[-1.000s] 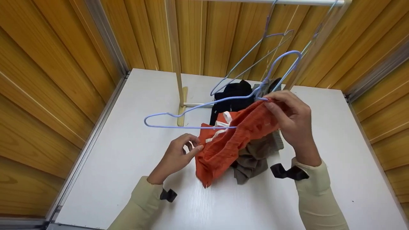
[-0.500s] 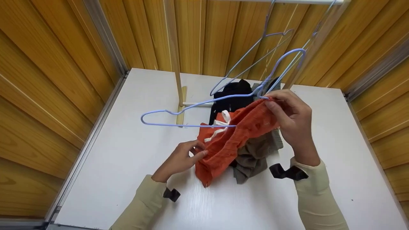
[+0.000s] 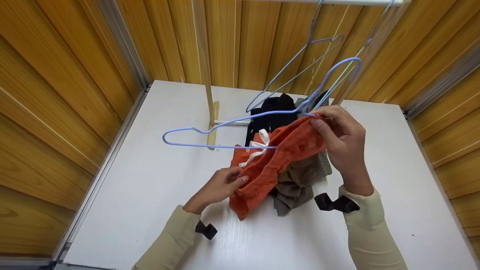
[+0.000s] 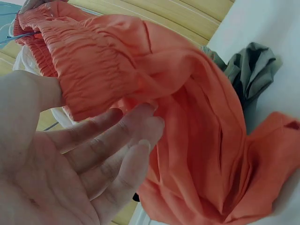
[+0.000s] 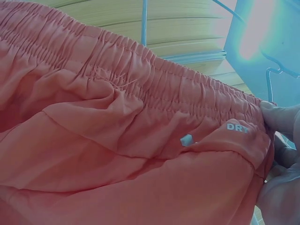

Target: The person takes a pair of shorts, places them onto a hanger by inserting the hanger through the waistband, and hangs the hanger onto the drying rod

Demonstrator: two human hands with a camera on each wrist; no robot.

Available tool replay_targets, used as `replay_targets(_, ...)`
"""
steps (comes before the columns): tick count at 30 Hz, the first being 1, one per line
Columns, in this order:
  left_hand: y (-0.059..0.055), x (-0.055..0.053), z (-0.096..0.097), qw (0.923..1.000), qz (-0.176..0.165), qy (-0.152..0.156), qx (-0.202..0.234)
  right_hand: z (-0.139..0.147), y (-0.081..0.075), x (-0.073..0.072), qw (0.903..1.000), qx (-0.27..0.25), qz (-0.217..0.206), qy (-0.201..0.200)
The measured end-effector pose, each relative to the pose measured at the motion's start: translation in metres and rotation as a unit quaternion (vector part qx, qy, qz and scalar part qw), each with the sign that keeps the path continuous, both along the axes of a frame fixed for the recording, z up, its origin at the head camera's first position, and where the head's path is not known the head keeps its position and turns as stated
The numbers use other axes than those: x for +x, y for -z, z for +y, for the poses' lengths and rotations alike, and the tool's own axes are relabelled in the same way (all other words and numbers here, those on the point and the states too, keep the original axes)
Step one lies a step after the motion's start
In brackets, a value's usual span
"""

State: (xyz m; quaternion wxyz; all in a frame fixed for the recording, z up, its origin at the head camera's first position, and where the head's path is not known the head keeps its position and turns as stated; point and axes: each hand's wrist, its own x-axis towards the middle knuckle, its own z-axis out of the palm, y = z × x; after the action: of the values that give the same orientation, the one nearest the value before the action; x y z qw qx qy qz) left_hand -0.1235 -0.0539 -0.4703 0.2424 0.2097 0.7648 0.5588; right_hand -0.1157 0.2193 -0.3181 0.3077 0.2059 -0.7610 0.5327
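Orange-red shorts (image 3: 262, 180) with a gathered elastic waistband and a white drawstring (image 3: 264, 138) hang between both hands. A blue-purple wire hanger (image 3: 206, 145) passes into the waist opening; its left end sticks out and its right end is hidden by cloth. My right hand (image 3: 345, 140) pinches the waistband's right corner beside the hanger's neck. At the lower left of the waistband, my left hand (image 3: 219, 185) holds the edge between thumb and fingers. In the left wrist view, the thumb tip is hidden behind the waistband (image 4: 86, 65), and the fingers (image 4: 131, 168) reach under it.
Behind stands a rack with wooden posts (image 3: 203, 63) and a white top rail (image 3: 360, 2). Other wire hangers (image 3: 288, 65) hang from it. A black garment (image 3: 275, 107) and a grey-brown garment (image 3: 294, 191) lie on the white table (image 3: 123, 187). Wood-panelled walls surround it.
My left hand has moved slightly right and down along the waistband, its thumb now further over the cloth. The hanger's left end has shifted a little left. My right hand keeps its pinch.
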Motion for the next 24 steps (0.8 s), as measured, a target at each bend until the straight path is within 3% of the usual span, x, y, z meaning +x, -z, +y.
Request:
replay_targets(6, -0.001, 0.0, 0.0, 0.999, -0.023, 0.005, 0.038, 0.003, 0.001, -0.001, 0.9998, -0.017, 0.008, -0.007)
replay_targets(13, -0.006, -0.002, -0.006, 0.9974, -0.051, 0.001, 0.051, 0.01, 0.002, -0.002, 0.9998, -0.013, 0.014, -0.003)
replay_targets(24, -0.019, -0.007, -0.028, 0.9944, -0.033, -0.002, 0.1, 0.021, 0.004, -0.003, 0.9998, 0.008, 0.015, 0.013)
